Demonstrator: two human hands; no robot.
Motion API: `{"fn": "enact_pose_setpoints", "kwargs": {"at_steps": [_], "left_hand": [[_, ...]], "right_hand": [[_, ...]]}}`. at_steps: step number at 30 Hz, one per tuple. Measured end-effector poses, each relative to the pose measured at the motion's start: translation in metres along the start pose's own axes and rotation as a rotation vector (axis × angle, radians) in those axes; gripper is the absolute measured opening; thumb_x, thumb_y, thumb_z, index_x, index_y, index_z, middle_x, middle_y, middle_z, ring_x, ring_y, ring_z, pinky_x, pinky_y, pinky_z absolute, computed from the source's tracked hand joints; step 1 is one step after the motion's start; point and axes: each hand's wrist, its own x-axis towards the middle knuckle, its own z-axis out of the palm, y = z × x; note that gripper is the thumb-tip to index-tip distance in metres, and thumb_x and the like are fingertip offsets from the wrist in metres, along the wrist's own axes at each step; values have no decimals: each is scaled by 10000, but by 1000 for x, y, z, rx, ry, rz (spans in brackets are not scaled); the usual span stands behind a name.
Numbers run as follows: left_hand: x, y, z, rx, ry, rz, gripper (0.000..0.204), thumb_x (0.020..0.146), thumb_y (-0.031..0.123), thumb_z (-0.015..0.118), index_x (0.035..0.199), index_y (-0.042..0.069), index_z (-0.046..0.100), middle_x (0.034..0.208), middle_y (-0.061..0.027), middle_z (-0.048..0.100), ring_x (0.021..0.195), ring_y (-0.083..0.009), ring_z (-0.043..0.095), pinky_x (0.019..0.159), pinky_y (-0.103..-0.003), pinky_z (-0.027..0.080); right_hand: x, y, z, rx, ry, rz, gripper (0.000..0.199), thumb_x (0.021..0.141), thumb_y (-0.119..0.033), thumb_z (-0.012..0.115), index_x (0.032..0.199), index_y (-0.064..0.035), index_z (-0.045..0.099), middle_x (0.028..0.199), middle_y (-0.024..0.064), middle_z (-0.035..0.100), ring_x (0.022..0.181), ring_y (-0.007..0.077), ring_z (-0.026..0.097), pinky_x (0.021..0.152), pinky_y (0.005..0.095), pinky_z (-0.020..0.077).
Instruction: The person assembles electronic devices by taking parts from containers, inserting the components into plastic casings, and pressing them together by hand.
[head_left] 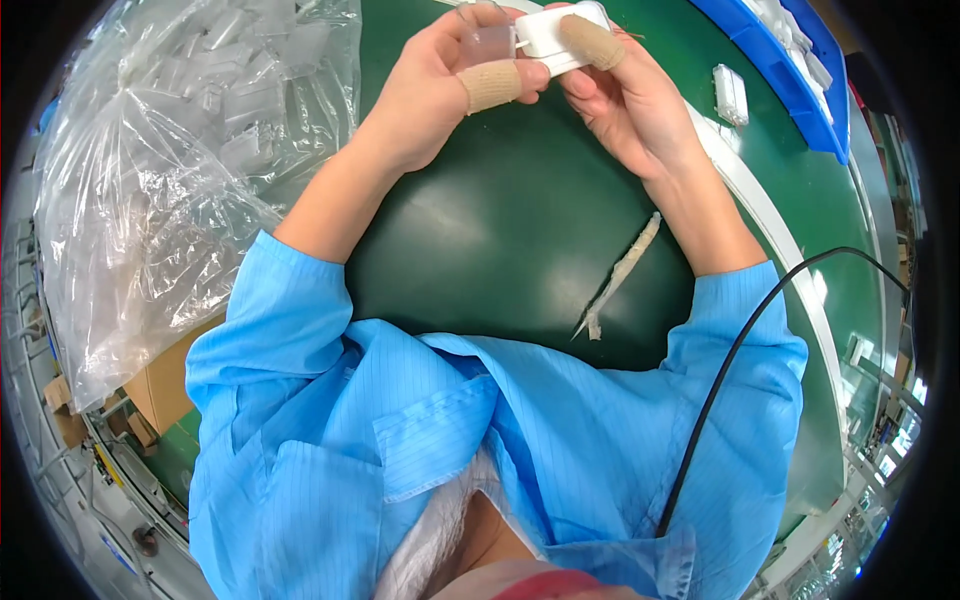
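Note:
At the far middle of the view, my two hands meet over the green work surface. My right hand [645,115] pinches a small white plastic case [541,36], its taped thumb lying on top. In my left hand [418,95] is a clear plastic cover [487,46], held against the left end of the white case. The left thumb also wears beige tape and touches the case's near edge. Some fingertips behind the parts are hidden, and whether cover and case are joined I cannot tell. A tape-wrapped pointed tool [628,262], like tweezers, lies below my right hand.
A large clear bag [140,190] of transparent plastic pieces fills the left side, above a cardboard box [165,385]. At the far right stands a blue bin [838,125] with white parts; another white case [730,95] lies beside it. A black cable [722,375] crosses my right sleeve.

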Motion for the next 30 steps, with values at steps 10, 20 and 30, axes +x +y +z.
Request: {"fn": "enact_pose_setpoints", "kwargs": {"at_steps": [10, 20, 30], "left_hand": [[7, -2, -6, -199, -46, -5, 422, 846, 5, 661, 1228, 17, 482, 1005, -96, 637, 852, -167, 628, 773, -296, 517], [-6, 10, -1, -38, 85, -21, 377, 837, -8, 653, 1186, 15, 512, 937, -91, 641, 790, -158, 627, 734, -285, 517], [5, -21, -20, 95, 40, 201, 437, 824, 0, 680, 1208, -8, 471, 969, -70, 611, 806, -106, 574, 723, -240, 474]], "right_hand": [[2, 2, 1, 211, -57, 41, 299, 976, -260, 513, 1163, -27, 510, 838, 43, 549, 632, 67, 449, 546, 203, 394], [4, 8, 28, 191, -315, -194, 266, 939, -269, 594, 1023, -26, 524, 727, 40, 547, 548, 91, 492, 442, 194, 412], [1, 4, 6, -209, 50, -76, 333, 957, -243, 554, 1205, -31, 489, 941, 67, 612, 711, 82, 582, 582, 197, 444]]}}
